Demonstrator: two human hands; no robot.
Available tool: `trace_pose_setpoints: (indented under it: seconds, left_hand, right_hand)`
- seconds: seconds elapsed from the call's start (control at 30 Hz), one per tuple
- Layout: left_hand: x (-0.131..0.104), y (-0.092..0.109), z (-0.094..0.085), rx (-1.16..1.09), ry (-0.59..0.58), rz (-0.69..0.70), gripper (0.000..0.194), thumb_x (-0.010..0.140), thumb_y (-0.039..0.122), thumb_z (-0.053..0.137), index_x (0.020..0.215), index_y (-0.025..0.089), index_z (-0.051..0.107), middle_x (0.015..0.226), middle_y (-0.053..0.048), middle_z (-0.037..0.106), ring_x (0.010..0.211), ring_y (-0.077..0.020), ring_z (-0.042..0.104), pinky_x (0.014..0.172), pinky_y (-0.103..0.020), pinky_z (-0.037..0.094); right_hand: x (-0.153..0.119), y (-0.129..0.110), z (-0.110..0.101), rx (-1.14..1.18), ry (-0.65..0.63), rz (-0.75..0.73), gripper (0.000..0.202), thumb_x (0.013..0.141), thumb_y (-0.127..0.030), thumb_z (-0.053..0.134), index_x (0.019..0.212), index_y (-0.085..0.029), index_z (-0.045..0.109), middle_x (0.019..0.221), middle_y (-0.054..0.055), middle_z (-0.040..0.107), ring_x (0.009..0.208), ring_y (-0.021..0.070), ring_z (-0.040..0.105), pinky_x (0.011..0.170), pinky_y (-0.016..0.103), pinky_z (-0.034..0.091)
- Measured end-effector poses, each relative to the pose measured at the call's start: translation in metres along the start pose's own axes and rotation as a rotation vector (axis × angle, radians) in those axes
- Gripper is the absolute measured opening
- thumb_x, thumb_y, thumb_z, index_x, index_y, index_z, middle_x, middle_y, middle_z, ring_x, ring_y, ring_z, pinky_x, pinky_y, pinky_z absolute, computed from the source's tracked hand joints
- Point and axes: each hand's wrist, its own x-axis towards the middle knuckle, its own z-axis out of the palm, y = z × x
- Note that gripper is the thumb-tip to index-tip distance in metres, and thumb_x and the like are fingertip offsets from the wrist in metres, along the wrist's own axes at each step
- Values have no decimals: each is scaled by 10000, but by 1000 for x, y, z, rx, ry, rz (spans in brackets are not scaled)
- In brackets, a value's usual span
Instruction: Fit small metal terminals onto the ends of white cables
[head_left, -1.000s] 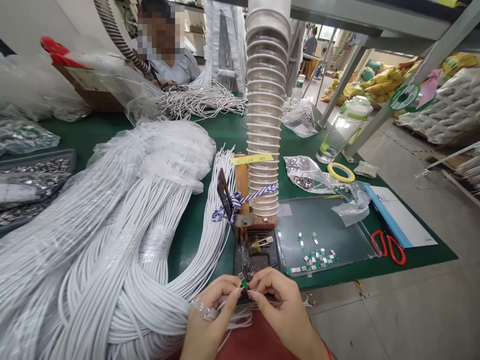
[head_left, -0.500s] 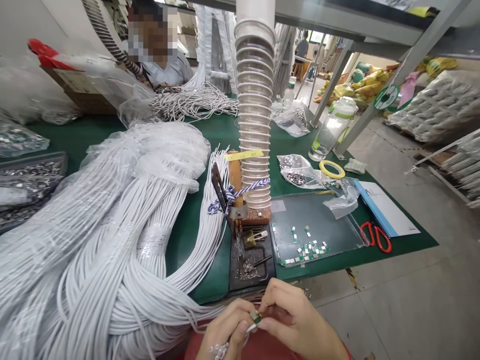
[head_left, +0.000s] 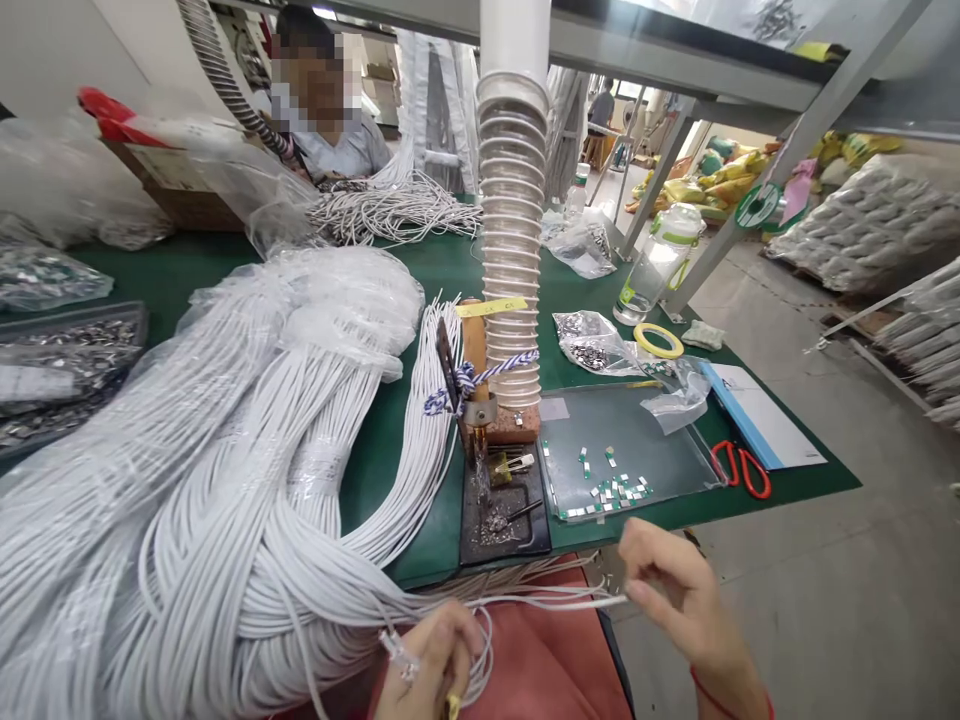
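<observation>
White cable (head_left: 559,602) runs right over red cloth (head_left: 551,655) at the near side, its end pinched by the right hand (head_left: 675,585), now parted from the left hand (head_left: 433,650) (fingers curled by a yellow object (head_left: 452,707), grip unclear), suggesting a break in close two-handed work.

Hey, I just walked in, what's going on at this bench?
Someone is at a green bench loaded with bundled white cables. The right hand holds the end of a thin white cable. The left hand is partly curled near loose cable loops, with something yellow showing below; its grip is unclear. Small green-and-silver pieces lie scattered on a flat grey tray to the right.
</observation>
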Motion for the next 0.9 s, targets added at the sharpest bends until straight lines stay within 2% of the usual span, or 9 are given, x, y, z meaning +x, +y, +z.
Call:
trace_pose_setpoints:
  seconds: [0.07,0.13,0.27,0.37,0.47,0.63,0.77,0.83,0.9]
  left_hand:
    - [-1,-7,6,-69,-53,-53,631,745,773,625,611,156,622,341,89,360,355,-49,189,421,-182,166]
    - [-1,-13,13,-107,-80,-87,677,736,824,564,600,162,604,343,91,332,359,-54,171,428,-193,170]
    - [-3,-17,25,-164,-93,-150,693,773,824,476,613,162,601,390,63,371,397,-69,197,447,-207,196]
    - [-4,-17,28,-149,-85,-173,673,752,812,537,620,156,609,476,35,455,427,-75,264,442,-201,205]
    - [-4,-17,28,-111,-84,-186,662,740,799,593,652,145,645,505,54,425,431,-63,250,431,-187,188]
    - [-2,-18,24,-67,-96,-160,767,679,873,560,731,127,732,560,27,487,464,-75,289,438,-185,209]
    - [1,-11,22,114,-257,-5,840,677,923,460,778,140,746,525,36,428,480,-109,318,461,-222,258]
    - [2,-4,21,241,-319,77,795,718,898,452,743,152,725,510,57,357,468,-103,271,469,-235,233]
    - [3,7,18,326,-307,118,653,813,781,509,703,167,702,490,65,341,445,-101,270,472,-240,235]
  right_hand:
    - [-3,-1,-3,-8,-33,-7,358,979,-399,576,681,-232,468,647,-4,435,585,182,421,524,305,312]
    - [-3,-4,4,-43,-111,29,337,973,-354,599,680,-229,489,641,-11,460,570,167,441,511,287,324]
    - [0,-12,41,-92,-259,48,181,958,-278,631,787,-224,601,711,-10,554,634,159,526,592,258,410]
    - [4,-17,71,-76,-332,-3,147,918,-343,694,858,-217,648,767,6,577,695,177,557,625,255,440]
    - [6,-18,89,-111,-343,-65,114,935,-287,659,854,-207,672,770,15,579,696,181,562,630,262,443]
    - [6,-16,89,-17,-341,-71,210,951,-162,567,765,-199,658,759,27,607,712,180,568,657,269,459]
    - [9,-14,80,110,-198,-6,167,949,-217,594,810,-207,687,759,22,590,718,180,563,649,272,474]
    - [12,-13,76,152,-146,26,163,944,-264,626,815,-201,704,752,27,590,706,182,560,637,280,474]
    - [16,-12,75,198,-135,53,175,936,-300,656,810,-196,718,751,33,607,706,181,563,638,283,474]
